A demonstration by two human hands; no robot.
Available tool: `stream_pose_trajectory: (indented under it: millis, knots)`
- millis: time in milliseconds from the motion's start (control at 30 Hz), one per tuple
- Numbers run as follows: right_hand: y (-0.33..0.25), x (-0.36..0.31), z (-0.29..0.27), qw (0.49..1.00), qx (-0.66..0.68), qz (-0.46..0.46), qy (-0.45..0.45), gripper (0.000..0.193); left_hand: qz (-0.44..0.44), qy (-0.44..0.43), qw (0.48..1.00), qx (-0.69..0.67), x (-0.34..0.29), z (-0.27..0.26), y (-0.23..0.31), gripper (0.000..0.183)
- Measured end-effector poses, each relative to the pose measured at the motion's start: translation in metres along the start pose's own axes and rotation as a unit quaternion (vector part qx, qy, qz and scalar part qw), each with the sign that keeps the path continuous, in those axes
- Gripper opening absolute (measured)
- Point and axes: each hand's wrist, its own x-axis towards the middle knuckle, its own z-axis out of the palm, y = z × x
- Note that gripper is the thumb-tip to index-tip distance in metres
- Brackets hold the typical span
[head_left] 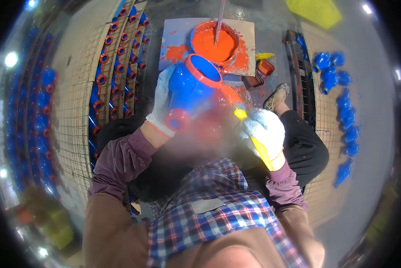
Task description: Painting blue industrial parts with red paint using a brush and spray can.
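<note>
My left hand [161, 103], in a white glove, is closed on a blue pipe fitting [185, 91] with orange-red rims. The fitting is tilted, its wide round opening facing up and away from me; a smaller side opening points toward me. In my gloved right hand [267, 129] is a paintbrush [261, 152] with a yellow handle. Its orange-coated bristles lie at the right edge of the wide rim; whether they touch it I cannot tell. Past the fitting stands a round tub of orange paint [205, 42] with a stick [220, 18] upright in it. A blurred patch hides what lies below the fitting.
The tub rests on a paint-splashed board [176, 33]. Small containers [266, 68] sit right of it. Racks of blue fittings with orange rims [115, 62] line the left. Several plain blue fittings [329, 80] lie on the right-hand surface, near a yellow-green crate [316, 11].
</note>
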Motion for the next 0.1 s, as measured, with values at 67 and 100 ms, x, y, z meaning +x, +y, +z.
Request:
stream_pose_trajectory:
  millis: [67,100]
  knots:
    - [0.002,-0.002,-0.005,0.999,0.021,0.03,0.005,0.034,0.062,0.019,0.983,0.172,0.002,-0.013,0.002,0.05]
    - [0.001,-0.004,-0.007,0.996,0.045,0.07,0.016,0.036,0.08,0.041,0.975,0.204,0.001,-0.021,0.002,0.05]
